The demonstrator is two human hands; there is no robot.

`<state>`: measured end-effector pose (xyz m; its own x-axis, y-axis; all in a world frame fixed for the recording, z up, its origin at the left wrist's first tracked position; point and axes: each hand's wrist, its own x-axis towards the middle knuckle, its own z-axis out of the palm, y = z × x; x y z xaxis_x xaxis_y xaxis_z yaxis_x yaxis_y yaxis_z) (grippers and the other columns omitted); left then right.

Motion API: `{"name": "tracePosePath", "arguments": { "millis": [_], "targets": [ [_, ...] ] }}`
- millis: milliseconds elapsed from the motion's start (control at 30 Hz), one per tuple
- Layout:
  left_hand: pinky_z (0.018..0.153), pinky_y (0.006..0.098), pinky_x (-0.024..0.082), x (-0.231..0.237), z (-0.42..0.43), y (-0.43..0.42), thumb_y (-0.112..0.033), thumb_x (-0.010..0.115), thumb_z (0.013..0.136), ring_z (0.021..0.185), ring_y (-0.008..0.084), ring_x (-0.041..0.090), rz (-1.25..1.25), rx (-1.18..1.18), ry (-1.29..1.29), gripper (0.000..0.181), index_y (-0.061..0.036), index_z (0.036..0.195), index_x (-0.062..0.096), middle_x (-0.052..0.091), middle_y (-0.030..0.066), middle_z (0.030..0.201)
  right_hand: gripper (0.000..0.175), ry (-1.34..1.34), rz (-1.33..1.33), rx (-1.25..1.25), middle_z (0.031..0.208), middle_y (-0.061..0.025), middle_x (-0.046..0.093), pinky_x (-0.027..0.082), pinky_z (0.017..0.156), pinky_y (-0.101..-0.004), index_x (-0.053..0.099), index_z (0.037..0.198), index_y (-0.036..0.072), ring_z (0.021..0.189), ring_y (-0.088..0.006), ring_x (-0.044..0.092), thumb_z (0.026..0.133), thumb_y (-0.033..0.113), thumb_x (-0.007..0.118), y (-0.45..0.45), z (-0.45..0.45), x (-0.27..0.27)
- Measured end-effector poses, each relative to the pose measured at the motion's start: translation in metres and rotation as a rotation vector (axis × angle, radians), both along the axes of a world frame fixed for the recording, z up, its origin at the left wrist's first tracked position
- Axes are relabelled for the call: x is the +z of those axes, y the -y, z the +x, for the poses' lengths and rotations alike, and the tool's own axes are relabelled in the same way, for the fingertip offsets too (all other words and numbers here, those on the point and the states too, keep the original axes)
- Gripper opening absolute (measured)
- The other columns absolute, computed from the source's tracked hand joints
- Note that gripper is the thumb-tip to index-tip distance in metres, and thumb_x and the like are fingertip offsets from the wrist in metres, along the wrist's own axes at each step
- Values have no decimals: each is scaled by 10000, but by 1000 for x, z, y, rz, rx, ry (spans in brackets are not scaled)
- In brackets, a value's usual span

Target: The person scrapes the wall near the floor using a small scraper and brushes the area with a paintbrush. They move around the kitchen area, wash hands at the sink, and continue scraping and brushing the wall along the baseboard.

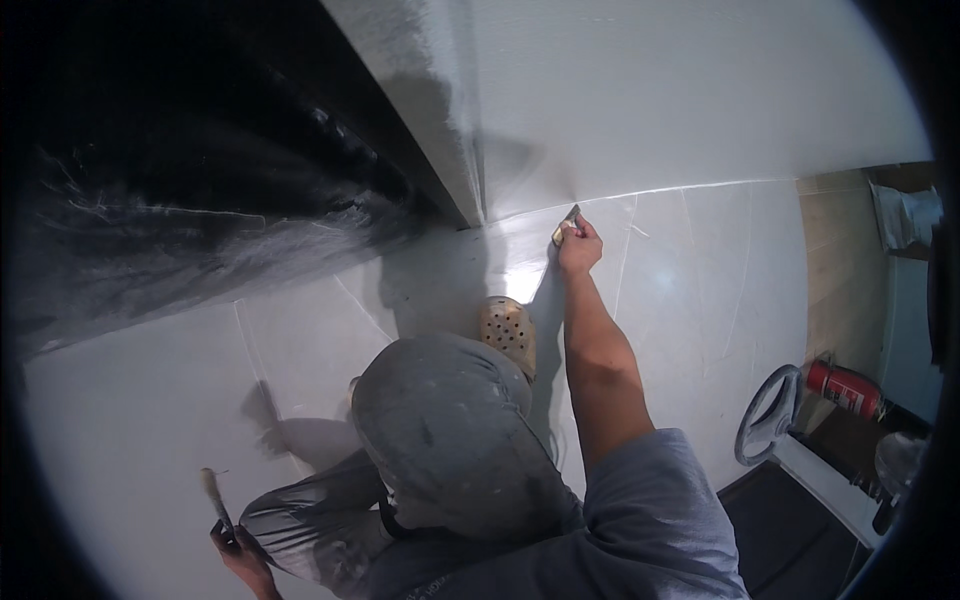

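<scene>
Reaching forward, my right hand (pixel 580 247) grips a small hand tool (pixel 558 237) with a pale yellowish handle, apparently a scraper. Its dark end is at the seam where the white wall (pixel 660 97) meets the floor, a little right of the wall corner. At the lower left, my left hand (pixel 244 559) holds a paintbrush (pixel 214 491) upright beside my bent leg, its pale bristles pointing away from me. Fingers cover much of both handles. The pale dusty floor (pixel 675 270) bears thin white lines.
Black plastic sheeting (pixel 225 180) hangs at the left, beside a grey wall edge (pixel 405 97). My perforated clog (pixel 510 330) stands below the corner. To the right are a grey wheel (pixel 769 415) on a white frame (pixel 825 480), a red fire extinguisher (pixel 844 388) and wood-look flooring (pixel 840 247).
</scene>
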<state>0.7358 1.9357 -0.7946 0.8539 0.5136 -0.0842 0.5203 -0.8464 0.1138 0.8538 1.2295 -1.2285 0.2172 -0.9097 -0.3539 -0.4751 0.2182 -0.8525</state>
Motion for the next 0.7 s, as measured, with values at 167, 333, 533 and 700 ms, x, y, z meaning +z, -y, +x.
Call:
{"name": "tracePosePath", "arguments": {
  "millis": [167, 333, 533, 700],
  "targets": [
    [854, 438, 476, -27, -8, 13, -362, 558, 1008, 909, 313, 589, 132, -125, 229, 478, -30, 1343, 483, 626, 189, 1055, 418, -25, -46, 11, 828, -51, 700, 541, 722, -292, 717, 1241, -28, 724, -138, 639, 836, 49, 792, -20, 11, 3],
    [905, 435, 473, -24, 6, 17, -345, 563, 1004, 967, 331, 592, 33, -132, 217, 478, -21, 1345, 480, 626, 200, 1118, 378, -34, -42, 85, 880, -98, 740, 544, 729, -311, 733, 1203, -34, 750, -163, 669, 837, 44, 784, -47, 15, 10],
    [952, 409, 453, -24, 4, 17, -304, 568, 998, 1002, 326, 574, 35, -148, 242, 462, 1, 1335, 482, 605, 190, 1135, 301, 10, -22, 200, 855, -149, 733, 549, 747, -350, 765, 1128, -25, 736, -212, 683, 841, 62, 781, -95, 25, 12],
    [964, 401, 448, -24, 6, 17, -266, 558, 999, 1004, 324, 570, 50, -126, 254, 442, 8, 1337, 481, 599, 187, 1132, 313, -71, -32, 277, 840, -134, 731, 553, 753, -360, 772, 1154, 25, 733, -231, 686, 843, 57, 767, -107, 29, 7]
  ]
}}
